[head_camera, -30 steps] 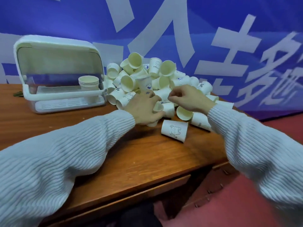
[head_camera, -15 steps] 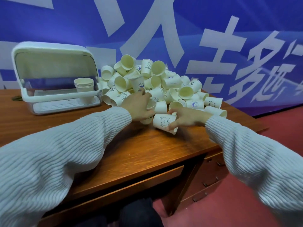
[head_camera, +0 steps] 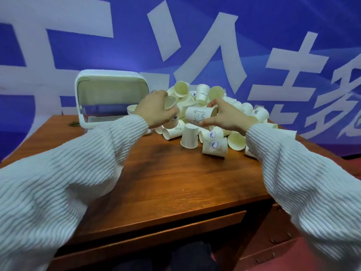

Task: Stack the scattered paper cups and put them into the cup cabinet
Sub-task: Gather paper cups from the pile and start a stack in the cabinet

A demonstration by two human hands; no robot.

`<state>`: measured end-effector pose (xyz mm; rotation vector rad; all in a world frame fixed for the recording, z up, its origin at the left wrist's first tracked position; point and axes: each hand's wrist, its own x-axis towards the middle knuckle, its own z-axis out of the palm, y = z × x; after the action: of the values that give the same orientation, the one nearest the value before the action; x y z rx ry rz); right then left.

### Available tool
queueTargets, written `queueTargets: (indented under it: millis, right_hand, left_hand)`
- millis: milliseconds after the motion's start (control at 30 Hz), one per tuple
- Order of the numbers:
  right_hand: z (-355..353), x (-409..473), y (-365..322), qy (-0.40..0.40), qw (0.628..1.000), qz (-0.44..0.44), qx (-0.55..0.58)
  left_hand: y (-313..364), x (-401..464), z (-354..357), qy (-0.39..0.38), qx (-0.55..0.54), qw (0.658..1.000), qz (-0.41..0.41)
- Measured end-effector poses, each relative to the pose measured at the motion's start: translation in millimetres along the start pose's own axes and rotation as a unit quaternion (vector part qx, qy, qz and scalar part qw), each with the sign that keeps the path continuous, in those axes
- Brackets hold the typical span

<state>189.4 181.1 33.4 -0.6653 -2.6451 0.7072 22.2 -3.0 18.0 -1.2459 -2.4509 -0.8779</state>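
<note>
Two hands now hold cups: right hand has lifted the bear cup off the table, ready to nest into the left hand's stack.

Desk: bears all items below. Cup cabinet: rear left of desk, lid raised, a short cup stack inside at its right end. Heap of paper cups: rear centre to right, just beside the cabinet. Left hand: above the heap's left edge, holding nested cups. Right hand: to its right, holding a bear-print cup on its side between the hands. Banner: behind the desk. Drawer unit: under the desk's right end.
</note>
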Motion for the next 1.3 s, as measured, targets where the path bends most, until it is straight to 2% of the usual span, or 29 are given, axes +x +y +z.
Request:
queueTargets:
  millis: [200,367,600,700,867,1167,1233,1300]
  right_hand:
    - [39.9,30.2,-49.0,0.043,0.996,-0.076,-0.011]
    - [71.8,68.2,-80.9,0.072,0.993,-0.097,0.017]
    - [102.7,137.1,-119.3,0.13,0.98,-0.146,0.03]
    - [112.5,160.3,-126.5,0.09,0.976,-0.191,-0.048]
    - [126.5,185.3,-126.4,-0.037,0.948,-0.27,-0.167]
    - [168.6,189.1,-117.2,-0.187,0.91,-0.272,-0.249]
    - [171.2,192.0,-114.6,-0.198,0.914,-0.285,-0.212]
    - [162.9,188.9,-112.6,-0.187,0.935,-0.277,-0.121]
  left_hand:
    - [-43.8,-0.3,-39.1,0.057,-0.005,0.997,-0.045]
    - [-84.5,5.4,-52.7,0.091,-0.035,0.991,-0.092]
    - [-129.6,23.0,-59.9,0.186,-0.064,0.971,-0.135]
    - [-142.8,31.7,-60.4,0.202,-0.058,0.967,-0.145]
    - [-151.6,35.0,-49.7,0.204,-0.053,0.966,-0.153]
    - [-148.1,45.5,-26.7,0.198,-0.013,0.97,-0.141]
    - [-145.1,49.7,-21.5,0.203,-0.011,0.969,-0.142]
    - [-142.6,54.6,-15.9,0.205,-0.018,0.969,-0.136]
